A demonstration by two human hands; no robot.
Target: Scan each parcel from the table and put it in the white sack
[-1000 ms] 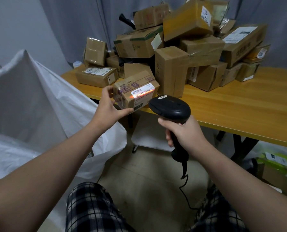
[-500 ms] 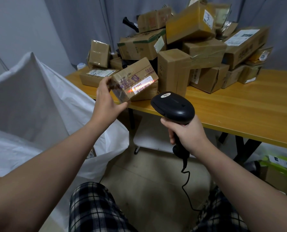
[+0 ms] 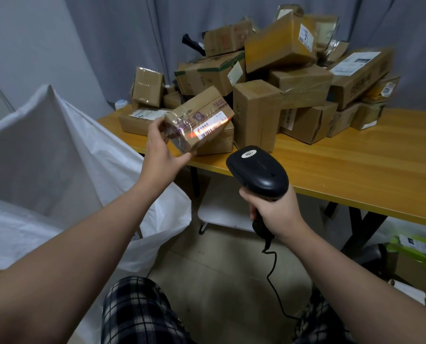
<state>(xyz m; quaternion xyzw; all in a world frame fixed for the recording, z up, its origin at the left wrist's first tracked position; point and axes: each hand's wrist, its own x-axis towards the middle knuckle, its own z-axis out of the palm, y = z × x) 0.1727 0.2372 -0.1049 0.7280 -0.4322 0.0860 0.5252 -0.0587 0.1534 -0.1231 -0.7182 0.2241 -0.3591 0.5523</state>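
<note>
Parcel point(image 3: 199, 119) gripped by left hand point(image 3: 163, 152), tilted, red line on label, seemingly. Scanner point(image 3: 258, 170) clasped by right hand point(image 3: 274, 213), just right of parcel.

— What is seen along the top of the frame?
— A grey curtain point(image 3: 132, 45) is hung there; a pale wall point(image 3: 21, 45) is shown at upper left.
— And lower down?
— A yellow wooden table point(image 3: 356, 175) on black legs point(image 3: 363, 229) is set at right centre, with a white shelf point(image 3: 222, 209) beneath; a beige floor point(image 3: 219, 269) is seen at bottom centre.
</note>
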